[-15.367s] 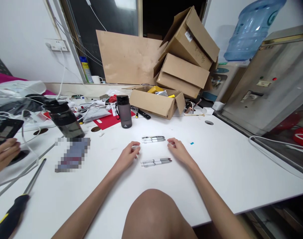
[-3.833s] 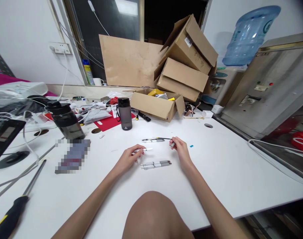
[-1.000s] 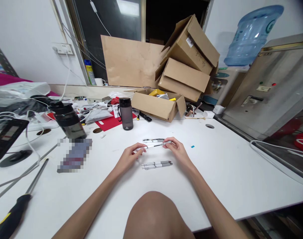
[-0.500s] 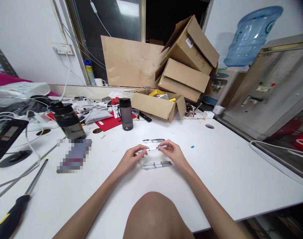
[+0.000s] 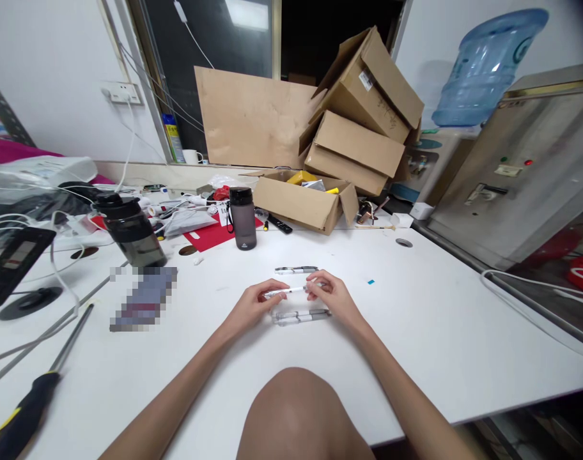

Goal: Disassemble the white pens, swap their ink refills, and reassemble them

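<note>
A slim white pen with a grey end is held crosswise between my two hands, just above the white table. My left hand pinches its left end between thumb and fingers. My right hand grips the right, grey end, whose tip is partly covered by the fingers. Beyond the hands lies another pen, clear with dark parts. On the near side, a clear and grey pen lies on the table below the held one; it may be more than one pen side by side.
A dark bottle and an open cardboard box stand behind. To the left are a black sports bottle, a blurred-out flat object, a screwdriver and tangled cables. A small blue scrap lies right of my hands.
My right hand has shifted slightly along the pen's grey end and its fingers have curled more over it. The left hand stays nearly in place; the pens on the table have not moved.
</note>
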A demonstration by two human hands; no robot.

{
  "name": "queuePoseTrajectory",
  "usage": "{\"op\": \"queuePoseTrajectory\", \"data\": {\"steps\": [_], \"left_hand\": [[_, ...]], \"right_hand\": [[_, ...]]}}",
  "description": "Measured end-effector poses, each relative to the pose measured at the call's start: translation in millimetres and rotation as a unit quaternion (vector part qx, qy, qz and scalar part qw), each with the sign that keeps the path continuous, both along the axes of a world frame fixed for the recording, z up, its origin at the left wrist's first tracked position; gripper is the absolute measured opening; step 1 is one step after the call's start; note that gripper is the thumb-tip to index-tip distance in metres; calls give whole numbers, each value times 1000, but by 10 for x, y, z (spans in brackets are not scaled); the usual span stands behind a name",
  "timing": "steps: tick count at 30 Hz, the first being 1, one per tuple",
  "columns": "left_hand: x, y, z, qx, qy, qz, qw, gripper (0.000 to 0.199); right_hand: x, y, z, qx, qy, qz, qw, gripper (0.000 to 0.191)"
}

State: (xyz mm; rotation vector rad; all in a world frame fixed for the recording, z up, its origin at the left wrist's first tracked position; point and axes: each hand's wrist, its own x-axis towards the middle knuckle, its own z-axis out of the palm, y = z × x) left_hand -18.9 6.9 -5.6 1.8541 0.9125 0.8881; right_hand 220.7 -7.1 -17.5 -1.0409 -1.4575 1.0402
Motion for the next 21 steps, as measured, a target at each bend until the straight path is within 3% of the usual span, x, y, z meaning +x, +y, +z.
{"op": "queuePoseTrajectory", "data": {"steps": [4, 9, 14, 18, 21], "left_hand": [[-1, -7, -2, -2, 15, 16, 1000, 32], [-12, 11, -17, 1, 13, 33, 999, 34], [-1, 7, -10, -3, 9, 29, 1000, 37], [-7, -2, 8, -1, 10, 34, 999, 35], [-12, -6, 20, -3, 12, 36, 999, 34]], "right_hand": [[-14, -24, 10, -37, -21, 7, 999, 34], [-13, -39, 48, 14, -38, 4, 999, 26], [3, -51, 77, -29, -60, -8, 998, 31], [11, -53, 93, 25, -60, -15, 998, 26], [14, -54, 91, -17, -62, 0, 998, 30]]}}
